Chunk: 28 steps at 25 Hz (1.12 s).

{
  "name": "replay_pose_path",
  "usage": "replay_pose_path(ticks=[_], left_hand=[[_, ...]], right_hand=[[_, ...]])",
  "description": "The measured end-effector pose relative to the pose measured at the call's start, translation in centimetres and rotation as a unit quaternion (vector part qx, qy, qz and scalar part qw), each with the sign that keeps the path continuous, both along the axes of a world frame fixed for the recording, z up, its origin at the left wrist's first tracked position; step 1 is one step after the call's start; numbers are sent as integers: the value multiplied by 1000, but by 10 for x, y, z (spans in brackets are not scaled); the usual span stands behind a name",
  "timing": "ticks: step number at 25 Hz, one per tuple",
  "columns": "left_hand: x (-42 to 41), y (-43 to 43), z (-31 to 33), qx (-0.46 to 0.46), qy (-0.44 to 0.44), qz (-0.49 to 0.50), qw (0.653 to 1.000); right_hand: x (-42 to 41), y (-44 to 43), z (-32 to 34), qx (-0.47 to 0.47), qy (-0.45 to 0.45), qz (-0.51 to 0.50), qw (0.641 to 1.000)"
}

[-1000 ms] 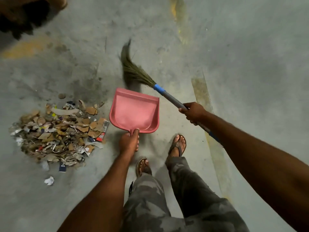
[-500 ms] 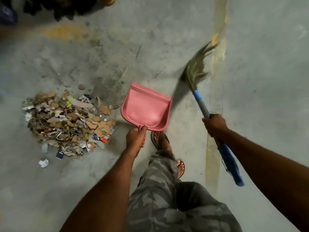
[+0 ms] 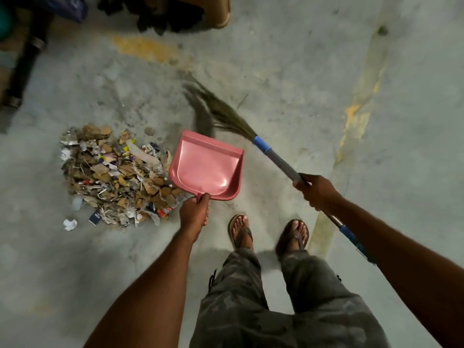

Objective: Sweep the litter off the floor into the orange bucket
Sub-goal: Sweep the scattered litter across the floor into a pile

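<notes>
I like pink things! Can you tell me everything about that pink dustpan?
The dustpan is pink, smooth and shiny like plastic, with a flat tray, raised walls and a short handle. It is empty. The left hand grips the handle, holding it beside the litter pile, open lip pointing away from the person.

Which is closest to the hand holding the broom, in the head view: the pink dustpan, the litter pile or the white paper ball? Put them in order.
From the right hand:
1. Pink dustpan, just to its left.
2. Litter pile, left of the dustpan.
3. White paper ball, farthest left, past the pile.
</notes>
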<state>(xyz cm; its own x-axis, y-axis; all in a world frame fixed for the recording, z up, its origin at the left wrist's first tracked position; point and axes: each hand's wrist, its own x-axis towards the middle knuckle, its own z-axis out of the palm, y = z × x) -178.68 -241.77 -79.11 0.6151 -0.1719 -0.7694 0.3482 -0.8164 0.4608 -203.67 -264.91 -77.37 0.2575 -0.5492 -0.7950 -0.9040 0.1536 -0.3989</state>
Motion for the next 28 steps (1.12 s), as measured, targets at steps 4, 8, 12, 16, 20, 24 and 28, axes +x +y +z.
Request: replay_pose_path(ticks=[4, 8, 12, 16, 20, 24, 28], left_hand=[[-5, -43, -10, -20, 11, 27, 999], [-24, -84, -31, -13, 18, 50, 999], [-52, -134, -36, 7, 17, 130, 991], [-61, -180, -29, 6, 11, 206, 978], [-51, -214, -10, 10, 6, 242, 970], [-31, -229, -10, -19, 3, 269, 963], [-18, -232, -34, -14, 6, 263, 965]], right_hand=[[-28, -77, -25, -94, 45, -103, 989], [-5, -181, -63, -86, 129, -129, 979], [51, -234, -62, -39, 89, 106, 990], [114, -264, -34, 2, -11, 296, 955], [128, -280, -15, 7, -65, 237, 969], [115, -314, -31, -66, -47, 105, 991], [155, -354, -66, -76, 28, 72, 994]])
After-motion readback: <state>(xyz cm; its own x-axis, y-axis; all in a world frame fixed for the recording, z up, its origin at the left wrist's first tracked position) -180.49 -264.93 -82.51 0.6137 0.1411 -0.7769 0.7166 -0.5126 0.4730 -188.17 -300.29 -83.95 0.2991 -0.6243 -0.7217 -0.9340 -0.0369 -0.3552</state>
